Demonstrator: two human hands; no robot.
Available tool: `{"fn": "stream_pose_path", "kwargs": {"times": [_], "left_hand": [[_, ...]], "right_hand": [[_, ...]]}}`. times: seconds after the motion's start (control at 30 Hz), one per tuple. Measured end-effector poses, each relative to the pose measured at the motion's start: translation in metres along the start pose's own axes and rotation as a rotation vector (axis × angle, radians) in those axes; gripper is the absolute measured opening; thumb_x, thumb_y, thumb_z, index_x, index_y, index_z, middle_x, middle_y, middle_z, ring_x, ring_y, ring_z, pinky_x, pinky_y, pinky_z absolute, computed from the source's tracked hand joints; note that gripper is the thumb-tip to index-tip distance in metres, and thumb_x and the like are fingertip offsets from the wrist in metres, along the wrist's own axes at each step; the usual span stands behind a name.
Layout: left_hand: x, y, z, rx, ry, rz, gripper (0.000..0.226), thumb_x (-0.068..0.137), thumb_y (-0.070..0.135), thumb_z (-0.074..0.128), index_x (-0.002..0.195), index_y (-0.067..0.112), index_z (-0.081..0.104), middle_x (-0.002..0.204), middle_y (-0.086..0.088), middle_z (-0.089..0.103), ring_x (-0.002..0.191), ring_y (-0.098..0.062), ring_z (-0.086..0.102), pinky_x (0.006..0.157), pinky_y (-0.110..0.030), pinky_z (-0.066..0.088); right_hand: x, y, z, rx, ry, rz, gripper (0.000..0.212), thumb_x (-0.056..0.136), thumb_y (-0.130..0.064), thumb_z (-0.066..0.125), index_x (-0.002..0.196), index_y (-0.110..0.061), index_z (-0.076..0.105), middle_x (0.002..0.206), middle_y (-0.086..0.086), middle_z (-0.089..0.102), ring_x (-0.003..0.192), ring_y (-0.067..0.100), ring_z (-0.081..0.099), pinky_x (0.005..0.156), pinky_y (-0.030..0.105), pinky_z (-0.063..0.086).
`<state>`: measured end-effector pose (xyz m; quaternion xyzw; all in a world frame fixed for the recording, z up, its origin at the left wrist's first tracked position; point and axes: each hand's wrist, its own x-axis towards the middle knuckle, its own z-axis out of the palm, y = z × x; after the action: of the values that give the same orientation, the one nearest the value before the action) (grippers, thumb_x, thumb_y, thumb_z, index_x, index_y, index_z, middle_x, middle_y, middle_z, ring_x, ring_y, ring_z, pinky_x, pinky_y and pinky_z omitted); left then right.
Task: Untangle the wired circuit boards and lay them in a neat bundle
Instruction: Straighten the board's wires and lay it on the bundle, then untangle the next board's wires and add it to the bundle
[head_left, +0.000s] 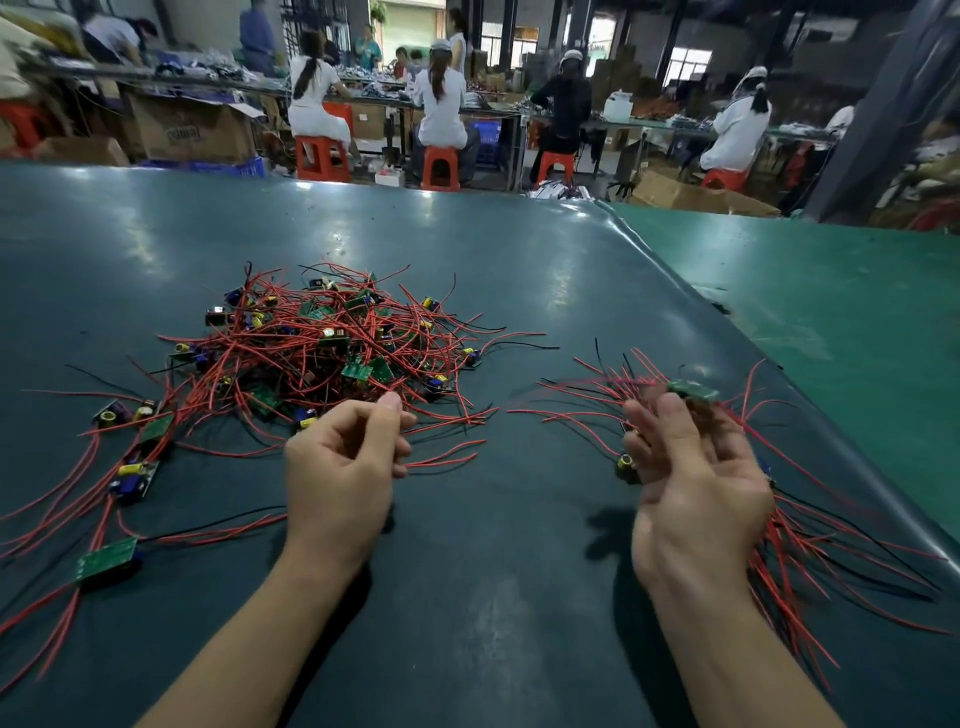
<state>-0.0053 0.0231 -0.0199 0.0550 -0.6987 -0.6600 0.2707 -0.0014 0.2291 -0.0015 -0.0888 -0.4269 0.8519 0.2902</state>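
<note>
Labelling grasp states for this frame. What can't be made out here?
- Head view: right hand covers most of the bundle; board count hidden.
- Left hand: curled fingers hide whether the grip pinches a wire.
- Tangled pile: boards overlap, uncountable.
- Left-edge wires: cut off.

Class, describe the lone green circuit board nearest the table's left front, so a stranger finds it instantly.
Start at the tangled pile mid-table. Move toward the left front edge. There lies the board, flat green side up, apart from the pile, unlike neighbours showing yellow parts.
</note>
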Motion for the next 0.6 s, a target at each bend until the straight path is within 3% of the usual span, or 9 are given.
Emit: {"fn": "stream_pose_path", "kwargs": {"times": [0.07, 0.1, 0.17, 0.23, 0.3, 0.37, 0.47, 0.6], "left_hand": [[-0.003, -0.002, 0.000, 0.318, 0.005, 0.184, 0.021, 0.091, 0.021, 0.067, 0.071, 0.017, 0.069, 0.060, 0.002, 0.063, 0.057, -0.018, 0.059, 0.055, -0.029, 0.049], [-0.004, -0.002, 0.000, 0.452, 0.000, 0.268, 0.014, 0.089, 0.020, 0.069, 0.075, 0.019, 0.069, 0.066, 0.005, 0.065, 0.066, -0.020, 0.059, 0.063, -0.032, 0.048], [-0.003, -0.005, -0.004, 0.631, -0.013, 0.373, 0.004, 0.084, 0.015, 0.072, 0.087, 0.017, 0.070, 0.085, 0.002, 0.066, 0.085, -0.023, 0.056, 0.079, -0.036, 0.045], [0.002, -0.012, -0.009, 0.778, -0.044, 0.302, 0.023, 0.083, 0.018, 0.071, 0.105, 0.014, 0.068, 0.104, -0.005, 0.063, 0.102, -0.027, 0.050, 0.092, -0.038, 0.041], [0.008, -0.017, -0.014, 0.891, -0.109, 0.175, 0.037, 0.086, 0.023, 0.067, 0.121, 0.013, 0.063, 0.119, -0.007, 0.061, 0.114, -0.029, 0.047, 0.100, -0.042, 0.039], [0.011, -0.018, -0.016, 0.914, -0.158, 0.108, 0.037, 0.089, 0.025, 0.064, 0.123, 0.013, 0.063, 0.123, -0.006, 0.063, 0.117, -0.028, 0.050, 0.102, -0.044, 0.040], [0.013, -0.013, -0.016, 0.864, -0.113, 0.159, 0.028, 0.086, 0.022, 0.070, 0.112, 0.014, 0.070, 0.110, -0.006, 0.070, 0.107, -0.029, 0.056, 0.095, -0.043, 0.043], [0.011, -0.006, -0.014, 0.640, 0.096, 0.474, 0.022, 0.086, 0.016, 0.073, 0.108, 0.012, 0.070, 0.099, -0.003, 0.069, 0.090, -0.024, 0.060, 0.081, -0.036, 0.047]], "right_hand": [[0.001, 0.005, -0.002, 0.087, 0.098, 0.106, 0.032, 0.092, 0.002, 0.061, 0.123, 0.000, 0.055, 0.119, 0.009, 0.067, 0.087, 0.019, 0.073, 0.062, 0.019, 0.056], [0.000, 0.008, -0.003, 0.090, 0.124, 0.159, 0.034, 0.094, 0.003, 0.058, 0.127, 0.003, 0.053, 0.121, 0.010, 0.067, 0.087, 0.019, 0.073, 0.063, 0.018, 0.056], [-0.005, 0.014, -0.002, 0.015, 0.092, 0.239, 0.019, 0.095, 0.000, 0.058, 0.113, 0.005, 0.061, 0.104, 0.011, 0.072, 0.076, 0.018, 0.074, 0.056, 0.018, 0.055], [-0.010, 0.017, 0.000, -0.135, -0.012, 0.257, 0.008, 0.095, -0.007, 0.060, 0.093, -0.002, 0.066, 0.082, 0.009, 0.075, 0.065, 0.015, 0.072, 0.048, 0.018, 0.051], [-0.013, 0.019, 0.002, -0.275, -0.098, 0.216, 0.011, 0.094, -0.010, 0.061, 0.085, -0.007, 0.066, 0.069, 0.006, 0.073, 0.056, 0.012, 0.067, 0.041, 0.018, 0.046], [-0.015, 0.020, 0.003, -0.368, -0.149, 0.184, 0.012, 0.094, -0.012, 0.061, 0.084, -0.008, 0.066, 0.065, 0.004, 0.071, 0.049, 0.010, 0.061, 0.038, 0.018, 0.041], [-0.017, 0.022, 0.003, -0.471, -0.212, 0.184, 0.012, 0.093, -0.013, 0.063, 0.083, -0.009, 0.065, 0.058, 0.003, 0.067, 0.044, 0.009, 0.054, 0.036, 0.018, 0.037], [-0.021, 0.029, 0.004, -0.573, -0.329, 0.087, 0.018, 0.094, -0.013, 0.063, 0.077, -0.015, 0.067, 0.056, 0.005, 0.065, 0.043, 0.008, 0.052, 0.040, 0.016, 0.037]]}}
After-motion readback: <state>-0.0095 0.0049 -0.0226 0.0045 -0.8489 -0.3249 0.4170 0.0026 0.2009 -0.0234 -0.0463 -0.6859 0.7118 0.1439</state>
